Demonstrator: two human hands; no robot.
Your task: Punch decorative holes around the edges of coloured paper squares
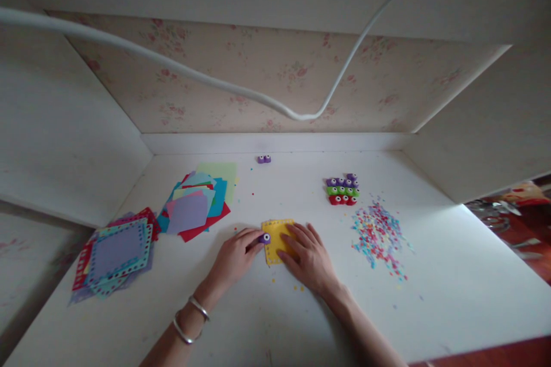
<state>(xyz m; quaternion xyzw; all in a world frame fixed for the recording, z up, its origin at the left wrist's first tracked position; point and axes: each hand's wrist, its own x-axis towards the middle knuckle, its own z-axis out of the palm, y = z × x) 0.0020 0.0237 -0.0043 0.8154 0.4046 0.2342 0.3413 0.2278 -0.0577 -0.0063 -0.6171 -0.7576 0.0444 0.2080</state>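
A yellow paper square with small holes along its edges lies on the white table. My left hand pinches a small purple punch with an eye-like white spot, at the left edge of the yellow paper. Spread over the right part of that paper, my right hand lies with its fingers apart. A few yellow paper dots are scattered just below the sheet.
Hole-edged papers are stacked at the left, beside plain coloured papers. Two purple punches stand near the back. Rows of punches and a confetti heap lie at the right. A white cable hangs in front.
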